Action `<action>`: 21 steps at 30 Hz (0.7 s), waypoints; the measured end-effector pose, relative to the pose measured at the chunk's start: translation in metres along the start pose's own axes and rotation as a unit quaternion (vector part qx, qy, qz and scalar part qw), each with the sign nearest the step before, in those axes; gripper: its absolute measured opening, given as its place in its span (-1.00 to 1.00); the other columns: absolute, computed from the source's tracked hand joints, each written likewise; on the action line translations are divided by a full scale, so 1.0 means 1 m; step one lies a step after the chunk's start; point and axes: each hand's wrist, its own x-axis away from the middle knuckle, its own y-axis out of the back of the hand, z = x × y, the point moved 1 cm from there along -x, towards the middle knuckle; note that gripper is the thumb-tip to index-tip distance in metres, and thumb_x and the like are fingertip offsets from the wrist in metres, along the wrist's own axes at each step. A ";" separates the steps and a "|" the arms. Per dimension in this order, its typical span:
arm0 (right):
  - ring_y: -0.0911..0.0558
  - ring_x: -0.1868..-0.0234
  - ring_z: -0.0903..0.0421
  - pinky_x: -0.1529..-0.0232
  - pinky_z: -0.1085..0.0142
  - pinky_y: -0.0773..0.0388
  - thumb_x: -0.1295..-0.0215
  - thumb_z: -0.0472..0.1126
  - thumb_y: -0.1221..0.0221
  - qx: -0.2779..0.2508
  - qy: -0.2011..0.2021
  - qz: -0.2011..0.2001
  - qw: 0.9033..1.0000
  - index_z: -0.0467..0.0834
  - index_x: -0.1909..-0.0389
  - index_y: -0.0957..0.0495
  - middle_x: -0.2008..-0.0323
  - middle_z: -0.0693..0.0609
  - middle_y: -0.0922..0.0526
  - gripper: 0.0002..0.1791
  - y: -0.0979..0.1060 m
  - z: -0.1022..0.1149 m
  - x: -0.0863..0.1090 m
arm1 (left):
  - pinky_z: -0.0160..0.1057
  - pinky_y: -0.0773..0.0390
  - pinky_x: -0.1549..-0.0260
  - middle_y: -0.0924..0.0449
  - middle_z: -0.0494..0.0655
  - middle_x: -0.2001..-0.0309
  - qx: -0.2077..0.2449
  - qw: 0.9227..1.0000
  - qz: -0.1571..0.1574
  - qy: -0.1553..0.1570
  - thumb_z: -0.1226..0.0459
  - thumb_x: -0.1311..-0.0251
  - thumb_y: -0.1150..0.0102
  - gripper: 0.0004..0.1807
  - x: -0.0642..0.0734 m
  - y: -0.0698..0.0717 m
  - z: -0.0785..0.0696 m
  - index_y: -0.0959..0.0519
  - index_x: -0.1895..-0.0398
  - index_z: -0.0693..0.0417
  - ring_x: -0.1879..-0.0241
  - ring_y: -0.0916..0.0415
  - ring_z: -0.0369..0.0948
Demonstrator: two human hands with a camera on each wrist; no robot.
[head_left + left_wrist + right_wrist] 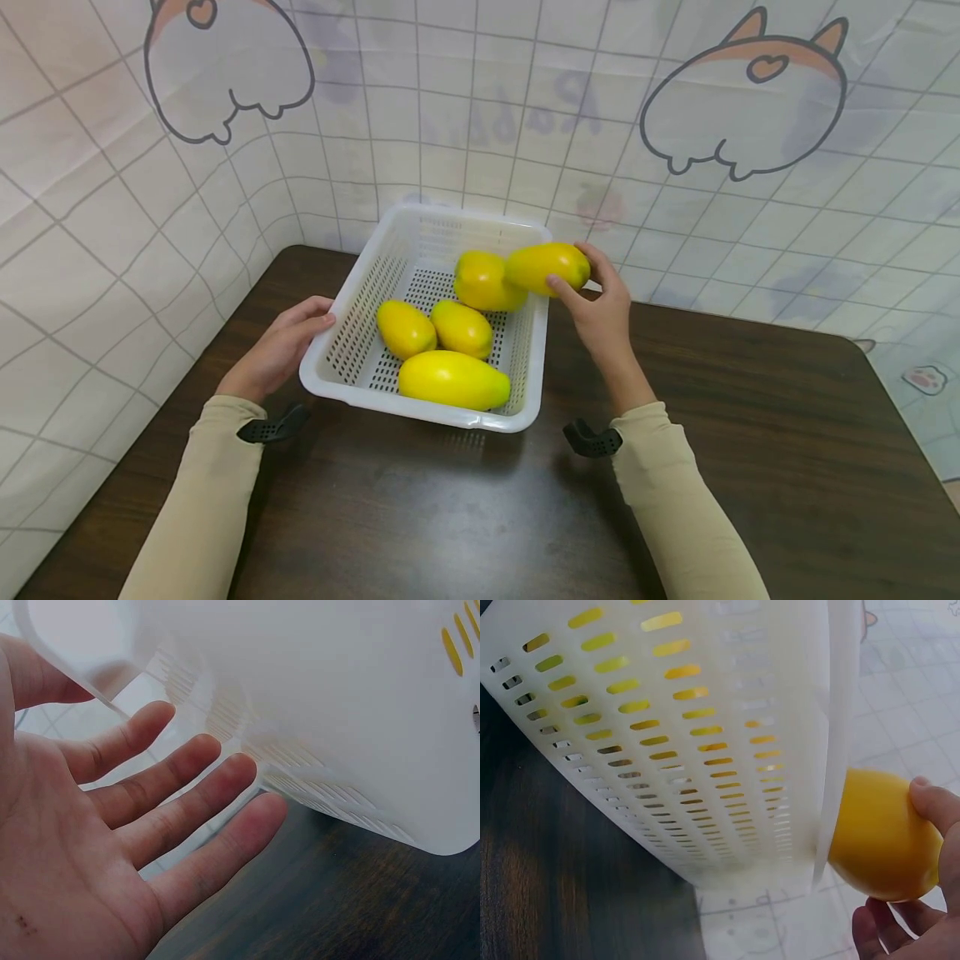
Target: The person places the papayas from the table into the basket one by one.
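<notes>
In the head view, a white plastic basket (342, 397) with slotted walls stands on the dark table. My left hand (288, 342) holds its left rim, the thumb over the edge; in the left wrist view the fingers (225, 776) lie along the outer wall. My right hand (603, 304) grips a yellow papaya (543, 267) between thumb and fingers, over the basket's right rim at the back. In the right wrist view this papaya (885, 836) shows beside the rim. Several other yellow papayas, such as the long front one (450, 381), lie inside the basket.
The brown wooden table (750, 433) reaches out to the right and in front of the basket. A white cloth backdrop (480, 108) with a grid and cartoon animals hangs close behind and on the left.
</notes>
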 end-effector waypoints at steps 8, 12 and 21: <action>-0.48 -0.08 0.12 -0.06 0.27 -0.55 -0.19 0.00 -0.32 0.023 -0.002 0.022 0.999 0.03 -0.30 -0.37 -0.16 -0.01 -0.51 -0.35 -0.003 0.003 0.000 | -0.21 -0.64 0.12 -0.43 -0.18 -0.05 0.003 1.000 -0.001 0.002 0.04 -0.46 0.15 -0.63 0.000 0.000 0.000 -0.29 -0.19 -0.01 0.09 -0.59 -0.26; -0.47 -0.09 0.07 -0.08 0.20 -0.53 -0.20 -0.01 -0.31 0.025 -0.006 0.036 0.999 -0.02 -0.31 -0.35 -0.16 -0.04 -0.50 -0.34 -0.004 0.006 -0.002 | -0.20 -0.64 0.12 -0.42 -0.16 -0.05 0.002 1.000 -0.001 0.003 0.04 -0.46 0.16 -0.63 0.000 0.000 -0.001 -0.29 -0.20 -0.01 0.08 -0.59 -0.25; -0.46 -0.11 0.01 -0.12 0.10 -0.53 -0.20 -0.03 -0.32 0.065 0.007 0.094 0.993 -0.09 -0.33 -0.30 -0.19 -0.08 -0.47 -0.29 -0.010 0.015 -0.007 | -0.18 -0.65 0.12 -0.43 -0.17 -0.05 -0.001 1.000 -0.002 0.003 0.03 -0.46 0.15 -0.62 0.000 0.000 0.000 -0.29 -0.20 -0.01 0.09 -0.60 -0.24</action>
